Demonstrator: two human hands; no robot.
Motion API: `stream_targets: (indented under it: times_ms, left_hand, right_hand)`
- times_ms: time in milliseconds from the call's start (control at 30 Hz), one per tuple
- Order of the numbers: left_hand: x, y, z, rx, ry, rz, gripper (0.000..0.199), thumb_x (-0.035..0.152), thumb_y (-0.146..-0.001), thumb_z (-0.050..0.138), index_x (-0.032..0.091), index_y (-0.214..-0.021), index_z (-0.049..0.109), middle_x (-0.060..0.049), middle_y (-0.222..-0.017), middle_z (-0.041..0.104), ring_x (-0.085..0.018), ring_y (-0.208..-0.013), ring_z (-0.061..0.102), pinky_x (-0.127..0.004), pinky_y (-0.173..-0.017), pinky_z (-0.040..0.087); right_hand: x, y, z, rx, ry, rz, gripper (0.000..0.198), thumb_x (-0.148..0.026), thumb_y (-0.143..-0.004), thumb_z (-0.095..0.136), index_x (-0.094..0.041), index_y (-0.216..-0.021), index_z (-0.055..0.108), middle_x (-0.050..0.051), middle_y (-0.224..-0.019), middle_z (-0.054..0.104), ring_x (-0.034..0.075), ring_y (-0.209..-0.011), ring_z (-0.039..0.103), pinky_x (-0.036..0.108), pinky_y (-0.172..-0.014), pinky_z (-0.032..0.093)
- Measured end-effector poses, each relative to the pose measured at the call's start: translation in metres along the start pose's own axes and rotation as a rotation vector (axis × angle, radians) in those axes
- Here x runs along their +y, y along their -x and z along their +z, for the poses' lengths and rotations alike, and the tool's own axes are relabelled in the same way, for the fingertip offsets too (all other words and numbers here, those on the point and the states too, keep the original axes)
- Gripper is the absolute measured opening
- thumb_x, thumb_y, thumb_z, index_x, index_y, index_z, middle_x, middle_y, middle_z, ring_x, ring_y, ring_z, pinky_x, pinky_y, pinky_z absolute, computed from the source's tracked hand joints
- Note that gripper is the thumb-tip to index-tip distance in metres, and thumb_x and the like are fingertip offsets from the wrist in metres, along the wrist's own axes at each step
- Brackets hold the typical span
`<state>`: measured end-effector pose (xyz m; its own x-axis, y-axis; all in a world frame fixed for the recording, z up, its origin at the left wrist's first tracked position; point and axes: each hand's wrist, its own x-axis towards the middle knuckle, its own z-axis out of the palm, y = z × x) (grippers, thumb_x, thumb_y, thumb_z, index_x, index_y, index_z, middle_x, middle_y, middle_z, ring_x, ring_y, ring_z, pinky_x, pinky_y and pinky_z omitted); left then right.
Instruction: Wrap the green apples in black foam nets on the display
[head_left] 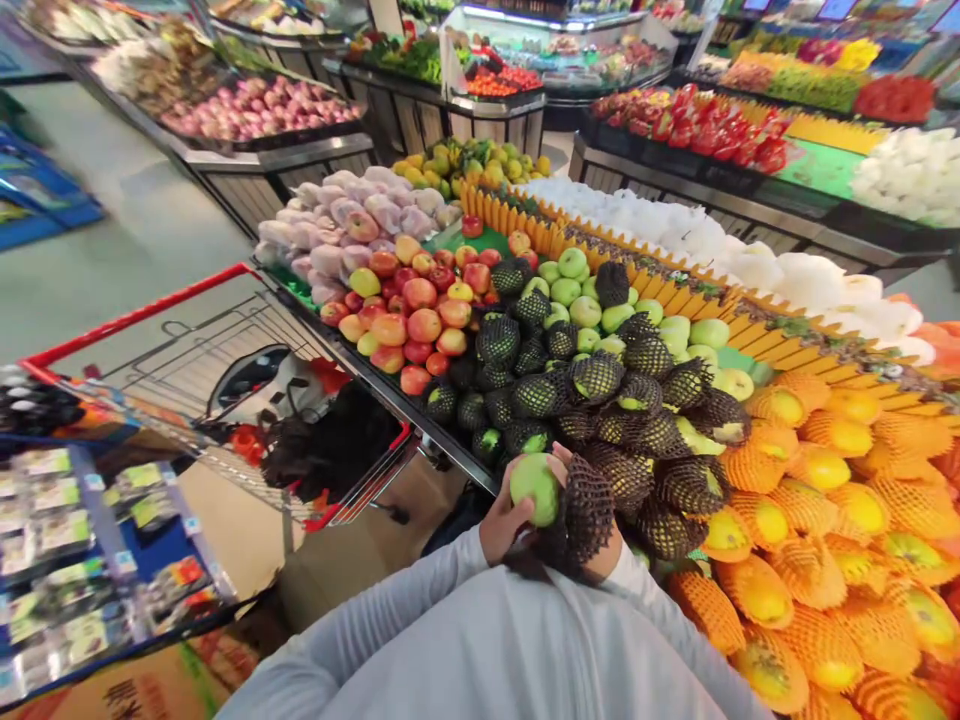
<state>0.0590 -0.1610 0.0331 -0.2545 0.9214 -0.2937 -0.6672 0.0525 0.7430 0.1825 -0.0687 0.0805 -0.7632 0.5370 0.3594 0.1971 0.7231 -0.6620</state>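
Observation:
Low in front of my chest, my left hand has its thumb and fingers around a round, pale green fruit; its exact kind is unclear. Beside the fruit, a black foam net sleeve covers much of my right hand, which grips it, with fingertips showing at the fruit's far side. Just beyond both hands lies a heap of green fruit in black net sleeves. Bare green fruit sits higher up the same display.
Red and yellow apples lie left of the green fruit, and yellow fruit in orange nets lies at right. A red-rimmed shopping cart holding dark and red items stands at left. An orange picket divider runs behind the fruit.

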Motion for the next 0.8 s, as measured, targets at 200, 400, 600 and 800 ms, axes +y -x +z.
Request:
stream_targets:
  times_ms: [200,400,600,800]
  left_hand:
    - [0.011,-0.003,0.006,-0.139,-0.101,0.037,0.108,0.056,-0.053,0.089,0.028,-0.144,0.039,-0.011,-0.136,0.052,-0.03,-0.121,0.054,-0.042,-0.106,0.042]
    - [-0.002,-0.016,0.007,-0.25,-0.207,0.009,0.113,0.04,-0.04,0.097,0.024,-0.134,0.037,-0.014,-0.142,0.043,-0.035,-0.134,0.043,-0.05,-0.118,0.026]
    - [0.0,-0.018,0.019,-0.304,-0.23,-0.117,0.096,0.032,-0.047,0.095,0.019,-0.126,0.042,-0.013,-0.13,0.055,-0.032,-0.122,0.053,-0.049,-0.111,0.034]
    - [-0.007,-0.015,0.015,-0.253,-0.095,-0.175,0.072,0.04,-0.058,0.089,0.017,-0.118,0.055,-0.007,-0.109,0.066,-0.025,-0.103,0.061,-0.038,-0.097,0.043]
  right_hand:
    - [0.004,0.003,-0.004,-0.083,0.144,-0.024,0.068,-0.032,-0.085,0.057,-0.017,-0.149,0.04,0.017,-0.149,0.048,0.032,-0.133,0.051,0.049,-0.109,0.049]
    - [0.008,0.022,-0.005,-0.096,0.303,0.066,0.062,-0.031,-0.091,0.045,-0.015,-0.15,0.04,0.016,-0.147,0.051,0.028,-0.133,0.053,0.047,-0.106,0.052]
    - [0.005,0.033,-0.003,-0.066,0.307,0.09,0.056,-0.024,-0.092,0.042,-0.019,-0.148,0.045,0.011,-0.137,0.062,0.023,-0.127,0.059,0.04,-0.106,0.053]
    - [0.0,0.038,-0.009,-0.143,0.274,0.085,0.052,-0.019,-0.086,0.051,-0.019,-0.138,0.057,0.013,-0.134,0.064,0.026,-0.125,0.06,0.043,-0.105,0.053]
